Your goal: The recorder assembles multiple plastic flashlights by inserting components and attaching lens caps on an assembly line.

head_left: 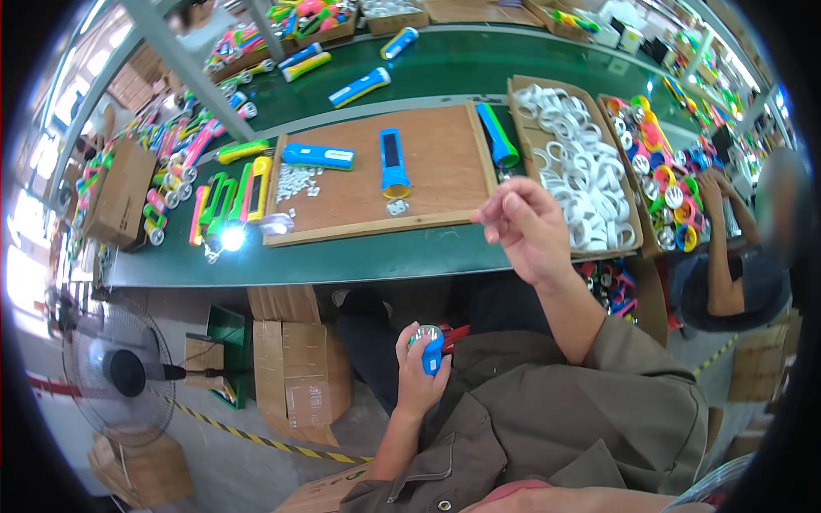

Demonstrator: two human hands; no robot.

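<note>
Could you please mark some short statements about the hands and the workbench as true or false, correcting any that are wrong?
1. The left hand holds a blue flashlight. True.
2. Small white pieces lie in the left part of the wooden tray. True.
3. The white rings are heaped to the left of the tray. False: they are in a cardboard box to its right.
4. The right hand grips the fan. False: it is raised by the tray's near right corner, while the fan stands at the far left.
5. A bright light shines to the left of the tray. True.
</note>
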